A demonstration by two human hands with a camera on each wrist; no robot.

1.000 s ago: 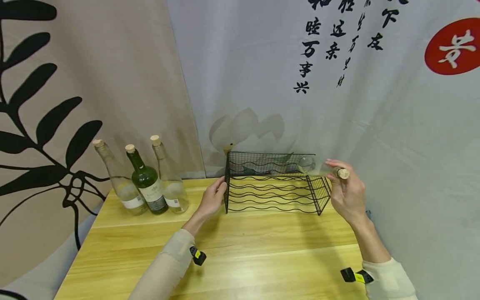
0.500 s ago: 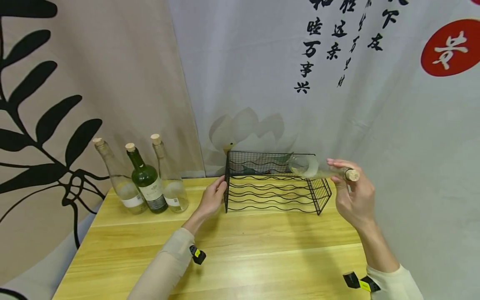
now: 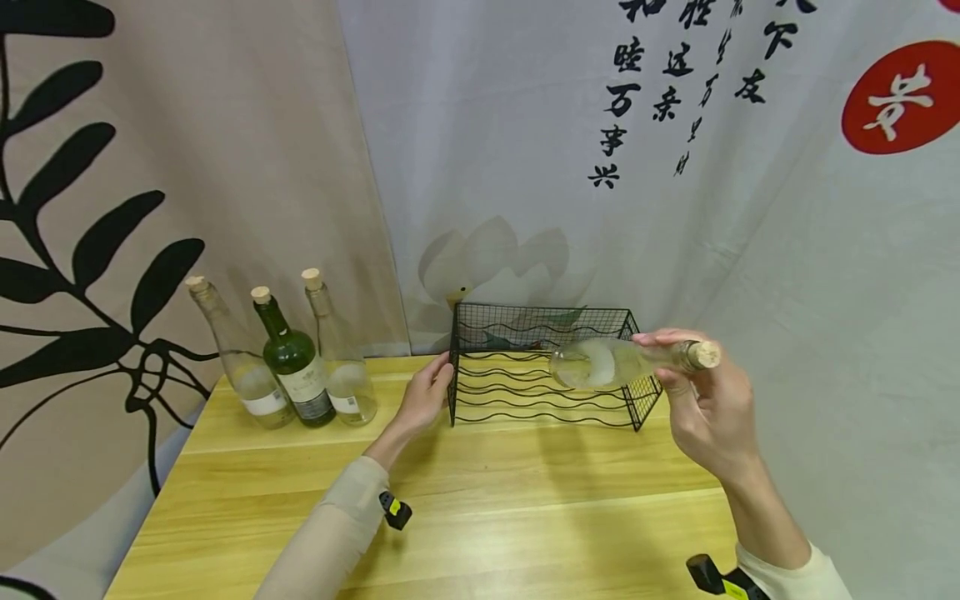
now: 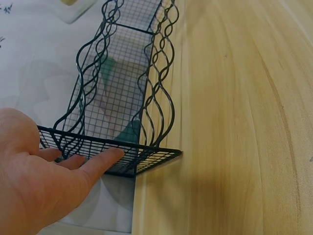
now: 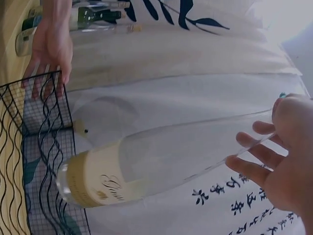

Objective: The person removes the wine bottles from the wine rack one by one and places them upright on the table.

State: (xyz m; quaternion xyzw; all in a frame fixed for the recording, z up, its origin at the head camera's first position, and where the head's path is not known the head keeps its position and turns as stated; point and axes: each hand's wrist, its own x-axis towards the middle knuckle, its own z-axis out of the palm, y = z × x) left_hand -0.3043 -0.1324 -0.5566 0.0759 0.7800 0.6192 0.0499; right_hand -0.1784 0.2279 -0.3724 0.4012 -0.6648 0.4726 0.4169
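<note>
My right hand [image 3: 716, 408] grips a clear glass bottle [image 3: 596, 364] by its neck. The bottle lies tilted in the air, its corked end [image 3: 705, 355] toward me and its base above the black wire wine rack [image 3: 543, 416]. A gold-and-cream label [image 5: 95, 176] shows near its base in the right wrist view. My left hand [image 3: 424, 393] rests against the rack's left mesh side. In the left wrist view the fingers [image 4: 105, 161] lie fairly straight along the outside of that mesh.
Two clear corked bottles [image 3: 255, 387] [image 3: 348, 392] and a green corked bottle [image 3: 300, 367] stand upright at the table's left back. The wooden table [image 3: 487, 517] reaches back to a hanging cloth [image 3: 495, 150] printed with characters, just behind the rack.
My right hand has moved slightly right and toward me. The bottle's base has swung left and down, from the rack's back right to over its middle right. My left hand has stayed put.
</note>
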